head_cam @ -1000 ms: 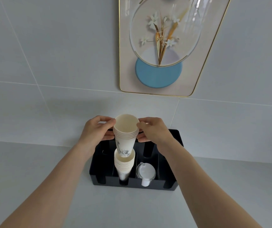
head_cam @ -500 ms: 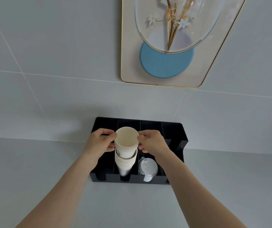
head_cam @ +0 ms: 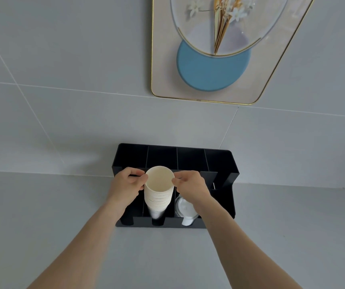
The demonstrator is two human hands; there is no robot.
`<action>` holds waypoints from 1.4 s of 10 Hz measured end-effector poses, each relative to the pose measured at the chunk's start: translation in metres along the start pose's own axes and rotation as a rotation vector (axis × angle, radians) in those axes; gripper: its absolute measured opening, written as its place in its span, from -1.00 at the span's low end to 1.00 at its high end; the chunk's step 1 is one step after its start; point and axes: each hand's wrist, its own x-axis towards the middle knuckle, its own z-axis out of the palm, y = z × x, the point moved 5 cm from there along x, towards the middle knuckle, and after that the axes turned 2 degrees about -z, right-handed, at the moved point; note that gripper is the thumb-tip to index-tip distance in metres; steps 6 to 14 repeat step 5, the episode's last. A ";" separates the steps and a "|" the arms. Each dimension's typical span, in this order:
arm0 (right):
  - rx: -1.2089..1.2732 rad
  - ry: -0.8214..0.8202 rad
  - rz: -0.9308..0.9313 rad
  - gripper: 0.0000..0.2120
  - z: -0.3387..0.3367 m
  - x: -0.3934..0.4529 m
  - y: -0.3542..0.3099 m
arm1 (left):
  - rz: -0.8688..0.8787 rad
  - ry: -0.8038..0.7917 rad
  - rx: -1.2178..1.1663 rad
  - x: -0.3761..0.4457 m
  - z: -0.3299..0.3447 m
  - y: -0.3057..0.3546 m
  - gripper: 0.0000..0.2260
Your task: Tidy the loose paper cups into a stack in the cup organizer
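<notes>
Currently your left hand [head_cam: 125,185] and right hand [head_cam: 190,186] grip clamped on cup stack [head_cam: 158,196] rim, stack seated in organizer [head_cam: 225,163] second slot, lids [head_cam: 185,208] alongside.

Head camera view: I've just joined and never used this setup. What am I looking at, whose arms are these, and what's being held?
There is no machine: a person wears a wide-angle camera on the head, looking forward and down, so the two bare arms are theirs. On the pale grey counter, against the tiled wall, stands a black slotted cup organizer. The left hand and right hand pinch the rim of a tall stack of cream paper cups in its second slot from the left. White plastic lids sit in the next slot.
</notes>
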 end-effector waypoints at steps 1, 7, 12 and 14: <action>0.003 0.001 0.001 -0.74 0.001 0.001 0.002 | -0.006 -0.002 0.008 0.001 0.001 -0.001 -0.90; -0.114 0.038 -0.027 -0.66 -0.007 -0.005 0.010 | 0.044 0.036 0.266 -0.005 0.002 0.008 -0.76; -0.114 0.038 -0.027 -0.66 -0.007 -0.005 0.010 | 0.044 0.036 0.266 -0.005 0.002 0.008 -0.76; -0.114 0.038 -0.027 -0.66 -0.007 -0.005 0.010 | 0.044 0.036 0.266 -0.005 0.002 0.008 -0.76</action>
